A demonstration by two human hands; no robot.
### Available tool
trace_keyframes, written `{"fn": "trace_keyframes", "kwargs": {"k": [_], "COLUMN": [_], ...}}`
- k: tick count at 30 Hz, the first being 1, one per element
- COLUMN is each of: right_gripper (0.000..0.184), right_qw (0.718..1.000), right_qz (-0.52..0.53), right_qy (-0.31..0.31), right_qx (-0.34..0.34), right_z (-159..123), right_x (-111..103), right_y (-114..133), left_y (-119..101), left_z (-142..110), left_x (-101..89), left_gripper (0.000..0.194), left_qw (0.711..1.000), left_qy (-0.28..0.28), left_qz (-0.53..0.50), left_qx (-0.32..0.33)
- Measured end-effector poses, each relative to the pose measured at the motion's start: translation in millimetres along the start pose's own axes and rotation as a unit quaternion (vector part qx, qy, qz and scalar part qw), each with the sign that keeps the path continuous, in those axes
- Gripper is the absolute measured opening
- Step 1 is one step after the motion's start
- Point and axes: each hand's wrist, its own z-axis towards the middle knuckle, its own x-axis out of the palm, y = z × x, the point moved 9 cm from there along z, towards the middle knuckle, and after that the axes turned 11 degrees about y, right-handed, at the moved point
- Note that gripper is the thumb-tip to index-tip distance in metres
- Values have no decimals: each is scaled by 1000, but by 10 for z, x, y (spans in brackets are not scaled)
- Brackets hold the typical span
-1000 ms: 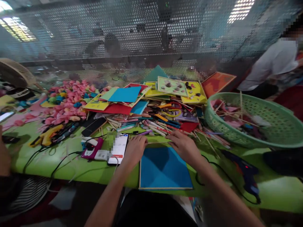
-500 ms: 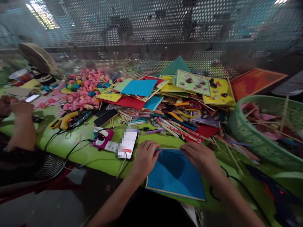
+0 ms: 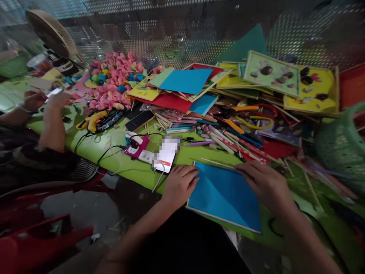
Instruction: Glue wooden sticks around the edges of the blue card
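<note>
A blue card (image 3: 224,201) lies in front of me on the green table, with a thin wooden strip (image 3: 222,220) along its near edge. My left hand (image 3: 181,184) rests at the card's upper left edge, its fingers bent and close together. At the far right corner my right hand (image 3: 265,184) pinches the end of a thin wooden stick (image 3: 215,163). This stick lies along the far edge, its left end slightly off the card. My right fingertips are partly hidden.
Left of the card are a lit phone (image 3: 168,152) and a purple power strip (image 3: 137,147) with cables. Behind lie scissors (image 3: 256,121), sticks, framed cards (image 3: 272,74) and pink paper pieces (image 3: 114,83). A green basket (image 3: 342,140) stands right. Another person's hands (image 3: 54,101) are at left.
My left hand has slid from the far left corner down the card's left edge. The far stick's left end now shows apart from the card. The view has turned left and down.
</note>
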Motion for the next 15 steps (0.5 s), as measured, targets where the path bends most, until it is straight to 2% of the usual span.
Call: {"fn": "trace_keyframes", "kwargs": {"k": [15], "right_gripper": [30], "right_qw": [999], "right_qz": [-6], "right_qy": [35], "right_qx": [-37], "right_z": [37], "right_x": [146], "right_y": [135], "left_y": [0], "left_z": [-20], "left_x": [29], "left_gripper": [19], "left_qw": [1000], "left_qy": [-6], "left_qz": [2], "left_qx": [12]}}
